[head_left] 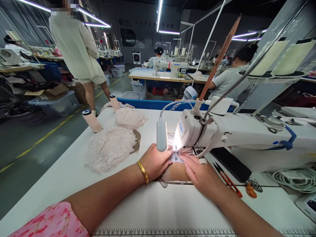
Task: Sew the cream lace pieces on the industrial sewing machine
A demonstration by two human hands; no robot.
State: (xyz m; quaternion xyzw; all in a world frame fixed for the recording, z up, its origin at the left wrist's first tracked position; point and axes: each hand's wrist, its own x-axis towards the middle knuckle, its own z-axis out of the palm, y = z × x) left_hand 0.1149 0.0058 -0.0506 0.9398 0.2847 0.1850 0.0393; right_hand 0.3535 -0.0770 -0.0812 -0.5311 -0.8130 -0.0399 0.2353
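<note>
A white sewing machine (189, 128) stands over a small pale lace piece (171, 136) under its lit needle area. Left of the needle, my left hand (156, 162) has its bent fingers closed on the piece's edge, a gold bracelet at the wrist. My right hand (206, 174) lies on the other side, its fingers stretched out flat and apart, tips close to the presser foot (175, 154). The fingertips partly hide the piece. Below the needle is a brown plate (175, 172). Cream lace pieces (108, 149) lie heaped at the left, with another lace stack (129, 117) behind them.
Two thread cones (92, 121) stand near the lace. A lamp (162, 135) hangs left of the needle. Thread snips (228, 181), a black phone (230, 164) and a cable coil (296, 177) lie right. A ruler strip (148, 232) edges the table. A person (74, 46) stands beyond; others sit.
</note>
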